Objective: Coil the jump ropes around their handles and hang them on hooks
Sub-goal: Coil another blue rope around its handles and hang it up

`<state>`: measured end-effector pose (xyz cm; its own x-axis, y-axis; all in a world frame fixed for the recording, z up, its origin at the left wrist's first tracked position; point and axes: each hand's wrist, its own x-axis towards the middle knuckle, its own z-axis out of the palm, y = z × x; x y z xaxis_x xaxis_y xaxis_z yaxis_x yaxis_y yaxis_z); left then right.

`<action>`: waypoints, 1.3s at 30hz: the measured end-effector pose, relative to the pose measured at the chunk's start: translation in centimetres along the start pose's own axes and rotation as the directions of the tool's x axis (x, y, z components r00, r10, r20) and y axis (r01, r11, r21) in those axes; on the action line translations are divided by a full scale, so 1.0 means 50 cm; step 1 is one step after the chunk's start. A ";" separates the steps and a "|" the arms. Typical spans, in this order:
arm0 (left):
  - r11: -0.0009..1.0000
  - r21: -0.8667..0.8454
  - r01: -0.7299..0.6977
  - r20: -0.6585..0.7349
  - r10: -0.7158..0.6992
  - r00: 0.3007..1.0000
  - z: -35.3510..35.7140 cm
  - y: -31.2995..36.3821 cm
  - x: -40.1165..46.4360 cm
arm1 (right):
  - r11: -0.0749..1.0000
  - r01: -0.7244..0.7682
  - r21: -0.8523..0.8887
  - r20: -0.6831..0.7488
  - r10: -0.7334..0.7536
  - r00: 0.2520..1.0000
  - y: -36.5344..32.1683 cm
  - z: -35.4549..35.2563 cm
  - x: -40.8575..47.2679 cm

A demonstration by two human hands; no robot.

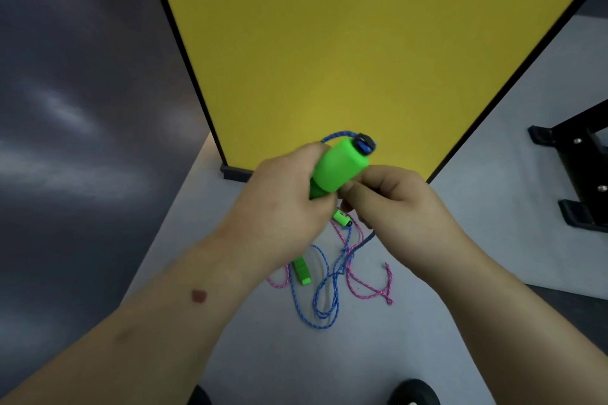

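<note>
Both hands, left (286, 197) and right (391, 197), curl fingers round the green handle (340, 168); blue rope (324, 293), tangled with pink rope (368, 289) at 6 o'clock, may snag during coiling.

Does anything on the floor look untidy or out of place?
Yes. The blue rope and pink rope lie loose and tangled together on the grey floor, not coiled.

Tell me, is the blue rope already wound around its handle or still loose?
Mostly loose. The blue rope trails in tangled loops on the floor, over a pink rope.
</note>
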<state>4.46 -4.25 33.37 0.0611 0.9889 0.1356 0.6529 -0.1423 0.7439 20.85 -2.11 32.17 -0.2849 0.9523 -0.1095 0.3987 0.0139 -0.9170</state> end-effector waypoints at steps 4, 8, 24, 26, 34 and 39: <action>0.978 -0.103 0.179 -0.204 -0.197 0.959 -0.018 -0.028 0.021 | 0.988 -0.023 0.150 -0.004 0.024 1.000 0.009 -0.007 0.003; 0.767 -0.607 0.208 -0.332 -0.482 0.810 -0.055 -0.054 0.040 | 0.977 -0.126 0.170 -0.035 0.134 0.990 0.032 -0.023 0.012; 0.693 -0.640 0.332 0.005 -0.429 0.903 0.015 -0.005 0.016 | 0.979 0.099 0.178 -0.164 -0.069 0.984 -0.011 0.027 -0.008; 0.623 -0.725 0.292 -0.050 -0.470 0.881 0.019 -0.003 0.019 | 0.985 0.085 0.147 -0.155 -0.062 0.986 -0.007 0.033 -0.012; 0.600 -0.783 0.163 -0.275 -0.570 0.774 -0.067 -0.048 0.050 | 0.980 -0.133 0.146 -0.008 0.135 0.991 0.013 0.010 -0.001; 0.686 -0.638 0.351 0.018 -0.442 0.897 0.004 -0.013 0.013 | 0.982 -0.043 0.185 -0.050 0.053 0.997 -0.004 0.019 -0.004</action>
<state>4.22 -3.53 32.87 -0.2197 0.9507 -0.2189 -0.0122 0.2217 0.9750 20.02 -2.57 32.00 -0.2193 0.9658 -0.1387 0.2428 -0.0837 -0.9665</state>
